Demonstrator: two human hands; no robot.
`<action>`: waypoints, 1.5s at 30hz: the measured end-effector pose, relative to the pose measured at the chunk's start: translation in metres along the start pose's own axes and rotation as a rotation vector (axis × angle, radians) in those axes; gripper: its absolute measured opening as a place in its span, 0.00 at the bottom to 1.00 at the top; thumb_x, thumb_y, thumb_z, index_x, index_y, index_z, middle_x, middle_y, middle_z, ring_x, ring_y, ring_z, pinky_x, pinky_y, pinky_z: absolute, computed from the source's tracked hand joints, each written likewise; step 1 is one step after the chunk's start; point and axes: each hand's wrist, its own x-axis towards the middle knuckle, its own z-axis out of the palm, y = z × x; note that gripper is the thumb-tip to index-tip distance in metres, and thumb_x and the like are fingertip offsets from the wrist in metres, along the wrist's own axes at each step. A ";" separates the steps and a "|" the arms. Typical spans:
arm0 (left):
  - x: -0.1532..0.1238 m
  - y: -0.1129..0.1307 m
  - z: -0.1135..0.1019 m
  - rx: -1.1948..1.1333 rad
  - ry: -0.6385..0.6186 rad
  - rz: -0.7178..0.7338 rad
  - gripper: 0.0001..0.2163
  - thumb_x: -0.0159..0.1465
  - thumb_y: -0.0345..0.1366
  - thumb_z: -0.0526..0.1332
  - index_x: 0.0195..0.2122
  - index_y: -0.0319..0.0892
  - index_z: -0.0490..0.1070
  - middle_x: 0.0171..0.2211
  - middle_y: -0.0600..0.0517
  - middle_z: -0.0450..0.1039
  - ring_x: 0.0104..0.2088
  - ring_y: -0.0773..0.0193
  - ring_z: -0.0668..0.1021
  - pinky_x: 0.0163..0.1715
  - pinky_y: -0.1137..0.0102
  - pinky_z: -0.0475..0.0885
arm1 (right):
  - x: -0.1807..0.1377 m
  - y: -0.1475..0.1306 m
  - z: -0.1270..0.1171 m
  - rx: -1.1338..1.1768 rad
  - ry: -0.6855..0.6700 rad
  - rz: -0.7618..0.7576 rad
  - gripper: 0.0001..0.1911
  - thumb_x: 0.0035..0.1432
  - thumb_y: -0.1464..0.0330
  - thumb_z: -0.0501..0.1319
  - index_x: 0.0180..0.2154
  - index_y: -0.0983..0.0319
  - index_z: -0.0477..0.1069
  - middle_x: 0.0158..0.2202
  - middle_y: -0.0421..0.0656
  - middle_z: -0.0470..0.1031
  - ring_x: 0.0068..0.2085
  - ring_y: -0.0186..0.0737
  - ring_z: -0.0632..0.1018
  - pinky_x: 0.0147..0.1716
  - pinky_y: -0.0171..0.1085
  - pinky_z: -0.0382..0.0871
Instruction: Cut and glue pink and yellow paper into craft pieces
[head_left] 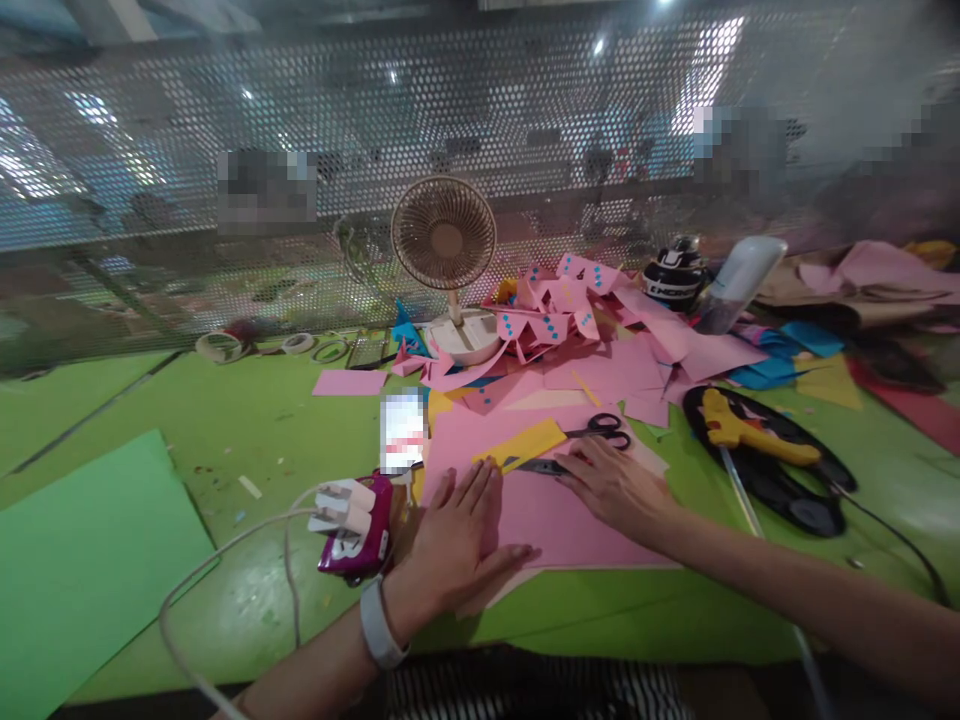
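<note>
My left hand [459,540] lies flat with its fingers stretched out on a sheet of pink paper [585,525]. Its fingertips touch the near end of a yellow paper strip [529,445]. My right hand [611,485] rests on the same sheet, fingers curled over the end of a dark, narrow tool [538,466]; its exact kind is hard to make out. Just beyond those fingers lie the black handles of scissors [604,428], with the rest of them hidden around the yellow strip.
Pink cut-outs with blue dots [559,310] are heaped behind, near a small fan [446,240]. A yellow glue gun [757,430] lies on a black tray [806,500] at right. Left are a purple power adapter [360,540] with cable, a phone [403,430] and green sheet [97,570].
</note>
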 end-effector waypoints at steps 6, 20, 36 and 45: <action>0.000 0.000 0.001 -0.002 0.013 0.013 0.38 0.60 0.61 0.41 0.64 0.42 0.39 0.65 0.45 0.41 0.64 0.53 0.46 0.60 0.53 0.42 | -0.001 0.000 -0.002 0.021 -0.002 -0.020 0.13 0.62 0.65 0.51 0.47 0.60 0.68 0.37 0.46 0.68 0.41 0.42 0.69 0.37 0.39 0.67; 0.000 0.004 -0.005 -0.025 -0.015 -0.010 0.38 0.59 0.61 0.41 0.64 0.41 0.41 0.64 0.45 0.43 0.63 0.53 0.48 0.60 0.53 0.43 | 0.004 -0.009 -0.003 0.035 -0.003 -0.043 0.13 0.62 0.67 0.52 0.46 0.60 0.68 0.37 0.46 0.68 0.41 0.42 0.70 0.38 0.39 0.68; -0.007 -0.011 -0.008 -0.025 -0.022 0.003 0.36 0.61 0.59 0.43 0.65 0.43 0.36 0.65 0.48 0.39 0.64 0.56 0.46 0.61 0.57 0.43 | 0.000 -0.010 -0.003 0.009 -0.030 -0.037 0.13 0.62 0.67 0.52 0.46 0.62 0.69 0.36 0.47 0.67 0.40 0.42 0.70 0.37 0.39 0.68; -0.007 -0.011 -0.003 0.017 -0.001 0.015 0.36 0.60 0.59 0.42 0.64 0.43 0.39 0.65 0.46 0.40 0.64 0.53 0.47 0.60 0.55 0.42 | 0.005 -0.016 -0.002 0.025 -0.008 -0.029 0.11 0.62 0.67 0.52 0.43 0.60 0.70 0.35 0.45 0.67 0.39 0.40 0.69 0.38 0.37 0.67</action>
